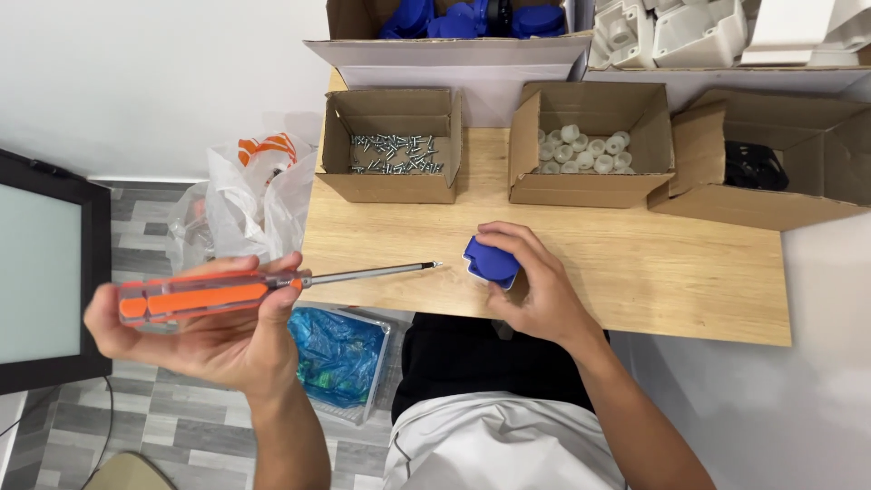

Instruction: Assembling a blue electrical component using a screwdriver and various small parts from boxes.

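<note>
Orange-handled screwdriver (pixel 204 298) gripped in my left hand (pixel 195 331), tip clear of the blue cap (pixel 490 261) my right hand (pixel 535 286) fingers clamp on the surface (pixel 635 272); best to steady the cap before seating the tip.

I see a pale wooden tabletop (pixel 635 272) carrying three open brown cardboard boxes: one of silver screws (pixel 390 145), one of white plastic caps (pixel 590 145), one of black parts (pixel 771 163).
</note>
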